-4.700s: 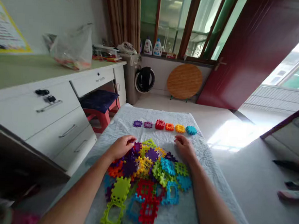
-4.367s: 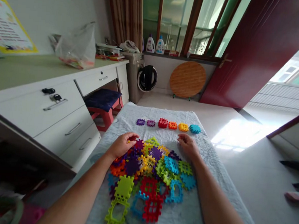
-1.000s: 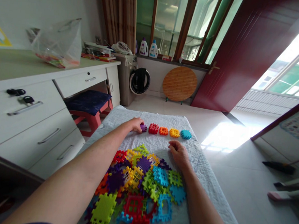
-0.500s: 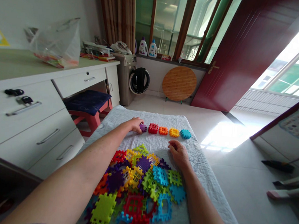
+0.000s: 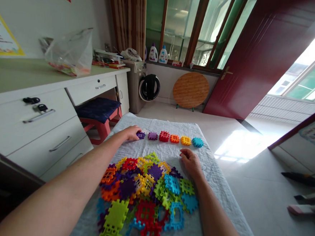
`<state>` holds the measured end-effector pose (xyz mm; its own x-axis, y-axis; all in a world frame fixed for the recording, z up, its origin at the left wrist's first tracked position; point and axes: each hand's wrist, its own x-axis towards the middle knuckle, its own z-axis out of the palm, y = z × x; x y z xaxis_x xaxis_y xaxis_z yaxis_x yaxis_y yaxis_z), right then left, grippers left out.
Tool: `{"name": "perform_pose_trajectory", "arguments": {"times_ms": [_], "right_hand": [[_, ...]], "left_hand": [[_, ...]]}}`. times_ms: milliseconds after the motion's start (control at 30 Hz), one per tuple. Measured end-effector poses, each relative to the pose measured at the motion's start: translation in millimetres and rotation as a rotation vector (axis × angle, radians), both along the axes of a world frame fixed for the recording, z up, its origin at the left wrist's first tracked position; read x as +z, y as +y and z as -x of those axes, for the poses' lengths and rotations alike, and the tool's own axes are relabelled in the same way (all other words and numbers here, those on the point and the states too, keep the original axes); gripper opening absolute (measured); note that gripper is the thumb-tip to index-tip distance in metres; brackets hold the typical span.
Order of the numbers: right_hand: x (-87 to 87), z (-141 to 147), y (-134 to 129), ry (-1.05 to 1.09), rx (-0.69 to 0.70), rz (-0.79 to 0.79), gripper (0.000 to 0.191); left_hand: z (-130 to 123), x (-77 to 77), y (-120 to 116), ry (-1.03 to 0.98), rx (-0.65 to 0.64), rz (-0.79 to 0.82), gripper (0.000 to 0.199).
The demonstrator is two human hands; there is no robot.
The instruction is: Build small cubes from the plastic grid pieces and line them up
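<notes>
Left grip (image 5: 132, 133): dark-purple block (image 5: 141, 135) touching, rightward (leftmost of six).

We list: left hand (image 5: 132, 133) and left forearm (image 5: 69, 185), bare, at eight o'clock; right hand (image 5: 191, 161) and right forearm (image 5: 212, 208), bare, at five.

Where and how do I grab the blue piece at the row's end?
I'd pinch the blue piece by its toothed near and far edges, probably from the right: it lies flat, with the yellow piece beside it on the left, and the right hand is closest.
</notes>
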<state>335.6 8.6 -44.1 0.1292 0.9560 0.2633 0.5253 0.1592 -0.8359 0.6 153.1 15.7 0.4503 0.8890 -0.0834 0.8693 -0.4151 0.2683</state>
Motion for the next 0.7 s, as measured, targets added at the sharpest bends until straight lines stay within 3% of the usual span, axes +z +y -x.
{"name": "perform_pose_trajectory", "arguments": {"times_ms": [267, 400, 467, 533, 700], "right_hand": [[-0.8, -0.6, -0.2, 0.022, 0.008, 0.013, 0.023], [0.0, -0.9, 0.0, 0.022, 0.012, 0.016, 0.024], [0.5, -0.8, 0.3, 0.027, 0.011, 0.021, 0.024], [0.8, -0.5, 0.6, 0.026, 0.010, 0.021, 0.025], [1.8, 0.3, 1.0, 0.007, 0.003, 0.013, 0.027]], "left_hand": [[-3.5, 0.7, -3.7, 0.002, 0.045, -0.022, 0.051], [-7.4, 10.6, -20.9, -0.025, 0.088, -0.086, 0.063], [-10.5, 18.7, -40.8, -0.074, 0.062, -0.121, 0.059], [-14.4, 28.6, -68.7, -0.185, -0.055, -0.117, 0.050], [-30.1, 54.3, -145.8, -0.312, -0.293, 0.062, 0.036]]}}
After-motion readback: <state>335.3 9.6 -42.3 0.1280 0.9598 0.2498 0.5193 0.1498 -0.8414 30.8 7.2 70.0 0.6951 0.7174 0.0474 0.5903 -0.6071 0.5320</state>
